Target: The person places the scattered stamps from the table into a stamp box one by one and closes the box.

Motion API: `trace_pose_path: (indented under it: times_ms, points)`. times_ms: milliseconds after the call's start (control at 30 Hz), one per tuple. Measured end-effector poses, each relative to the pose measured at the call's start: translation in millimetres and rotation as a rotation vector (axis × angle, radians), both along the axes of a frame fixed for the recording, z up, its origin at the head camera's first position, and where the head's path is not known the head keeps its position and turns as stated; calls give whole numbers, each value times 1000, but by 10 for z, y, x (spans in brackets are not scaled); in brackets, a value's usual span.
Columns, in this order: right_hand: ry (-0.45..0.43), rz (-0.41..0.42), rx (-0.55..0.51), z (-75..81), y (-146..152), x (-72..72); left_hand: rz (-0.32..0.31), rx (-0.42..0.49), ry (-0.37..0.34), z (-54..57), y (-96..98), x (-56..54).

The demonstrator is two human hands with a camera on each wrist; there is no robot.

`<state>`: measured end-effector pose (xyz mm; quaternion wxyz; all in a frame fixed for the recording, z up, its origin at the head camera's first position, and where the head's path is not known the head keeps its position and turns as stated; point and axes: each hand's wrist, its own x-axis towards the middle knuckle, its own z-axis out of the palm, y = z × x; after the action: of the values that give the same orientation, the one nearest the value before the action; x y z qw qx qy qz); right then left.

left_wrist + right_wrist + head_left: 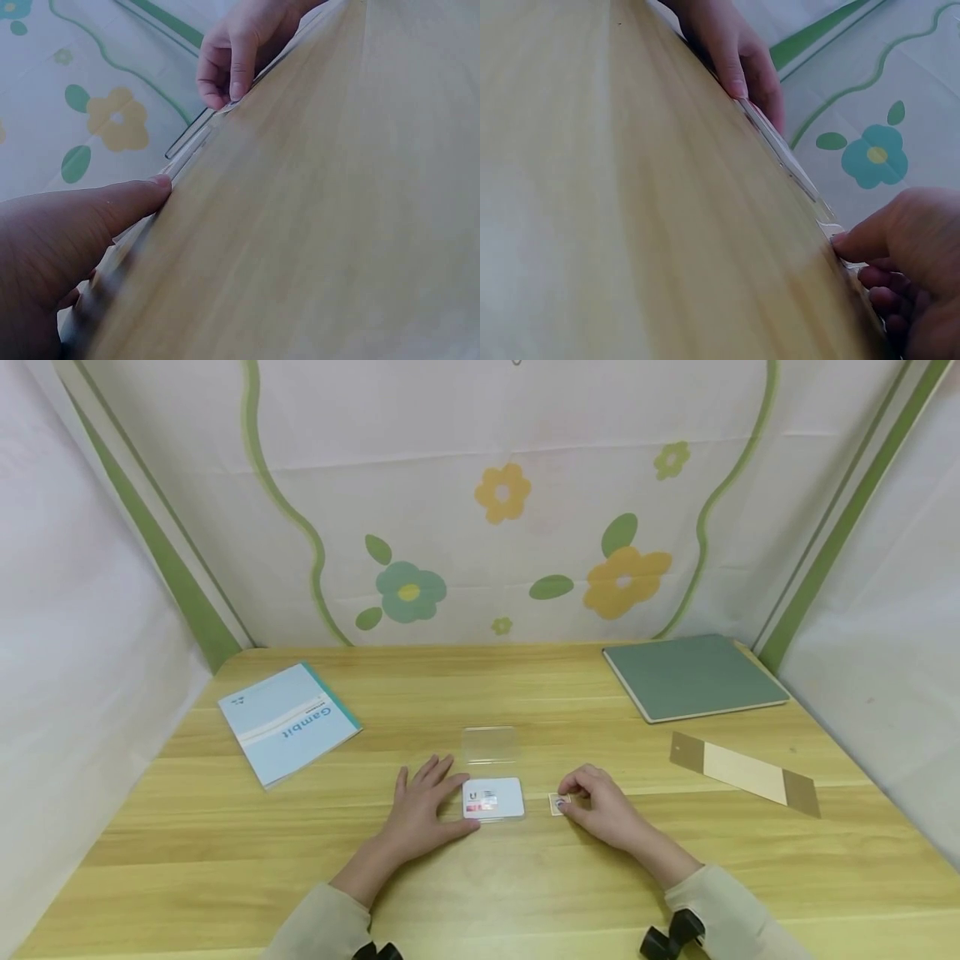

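A white card (506, 798) with a printed label lies in a shallow clear plastic case in the middle of the table. The clear lid (490, 746) lies flat just behind it. My left hand (420, 814) rests at the case's left side, fingers spread, with index finger and thumb touching its left corners. To the right of the case, my right hand (606, 810) pinches a small square piece with a dark print (553, 806) between thumb and index finger, at table level. The fingertips cover part of that piece. Both wrist views show the case edge-on.
A light blue "Gambit" booklet (288, 722) lies at the left. At the back right is a dark green notebook (693, 677). A brown and cream strip (744, 772) lies in front of it. A flowered curtain (465, 443) closes off the wooden table's (465, 893) far edge.
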<state>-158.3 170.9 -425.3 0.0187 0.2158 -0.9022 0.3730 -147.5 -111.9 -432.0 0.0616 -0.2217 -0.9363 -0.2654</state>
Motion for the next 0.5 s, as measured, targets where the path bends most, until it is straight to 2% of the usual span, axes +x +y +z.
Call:
trace_pose_path:
  times_ms: [267,500]
  points:
    - [3,4,-35,11,-30,3,1,1,3,5,-6,6]
    - [41,33,-76,-1,-27,2,-9,8,19,8,-1,0]
